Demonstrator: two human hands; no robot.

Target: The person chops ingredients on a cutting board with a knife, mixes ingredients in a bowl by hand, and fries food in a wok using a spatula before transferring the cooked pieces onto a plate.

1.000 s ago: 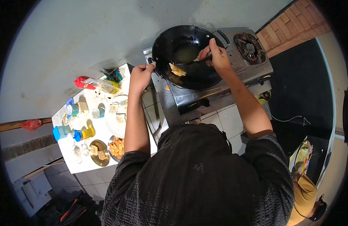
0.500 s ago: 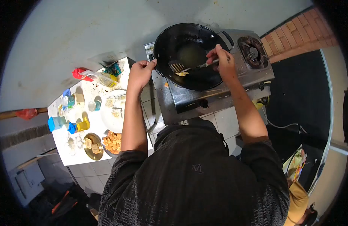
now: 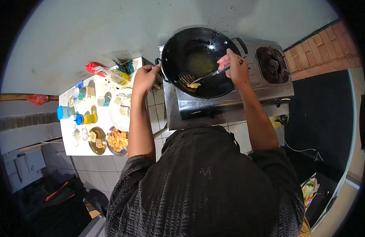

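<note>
Beside the wall (image 3: 91,43), a metal stove (image 3: 230,104) carries the black wok (image 3: 175,54), whose side handle (image 3: 158,61) the left hand (image 3: 146,79) grips, probably for steadiness, while the right hand (image 3: 237,70) holds a slotted spatula (image 3: 207,77) at the food piece (image 3: 194,85) inside.

A wok (image 3: 181,59) is set on the stove (image 3: 261,94), left of a burner (image 3: 273,65); a spatula head (image 3: 187,79) is placed inside it; left of the stove, on a table (image 3: 103,122), a bowl (image 3: 111,150) is set with a dish (image 3: 95,150) to its left and a plate (image 3: 113,118) behind.
</note>
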